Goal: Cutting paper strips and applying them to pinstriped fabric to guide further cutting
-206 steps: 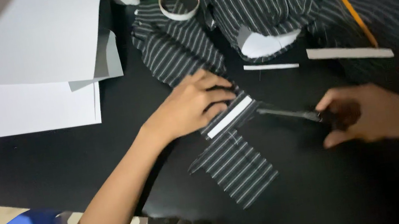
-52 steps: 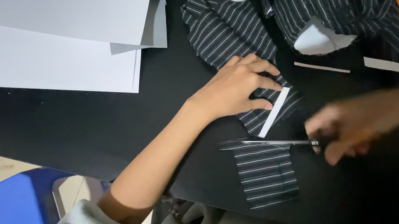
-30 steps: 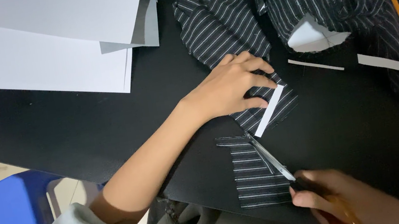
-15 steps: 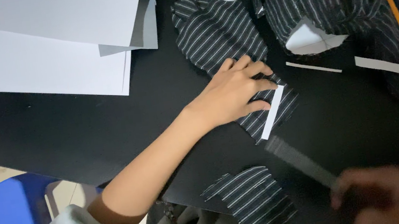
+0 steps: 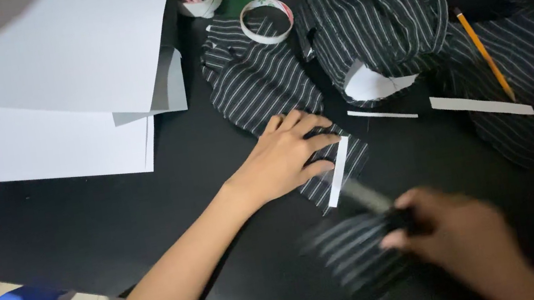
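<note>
Head view: two white card sheets (image 5: 25, 87); left hand (image 5: 282, 158) flat, open, pinning striped fabric (image 5: 258, 88) beside one paper strip (image 5: 338, 171). Right hand (image 5: 464, 240), blurred, grips scissors (image 5: 377, 200); cut striped piece (image 5: 352, 250) has shifted since earlier.

No packages, labels, signs (or screens).

My left hand (image 5: 282, 158) lies flat, palm down, fingers spread toward 3 o'clock. My right hand (image 5: 464, 240), blurred, is curled closed at 5 o'clock.
</note>
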